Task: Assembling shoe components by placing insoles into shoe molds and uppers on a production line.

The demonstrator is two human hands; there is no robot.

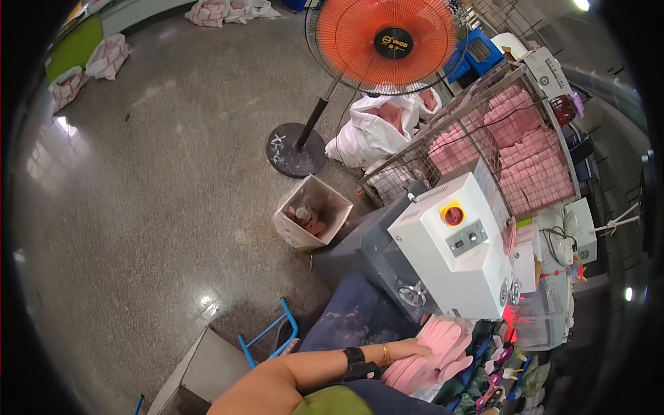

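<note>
Here's the left hand (413,348), coming in from the lower edge behind a black wristband (355,360) and a gold-coloured bangle (386,354), and it lies right across a stack of pink sole-shaped pieces (408,375)! The fingers are on the upper pieces, partly bent; whether they grip or merely rest, I cannot tell. The right hand can't be made out, so no call on its state.

That stack sits low and right of centre, its pieces fanned and overlapping, just beside a jumble of dark, green and purple items at the lower right. Directly above stands the white machine (443,242), red rotary switch (453,216) on a yellow plate, a metal handwheel (412,293) low on its grey side, and a red glow to its right.

Over to the left of the machine, an open carton (290,234) has scraps inside. Beyond it, a big orange-bladed fan (360,31) rises from a round black base (287,162), with a white sack (360,142) beside it showing pink pieces at its mouth. And behind the machine, a wire cage (408,159) holds piles of pink pieces!
</note>
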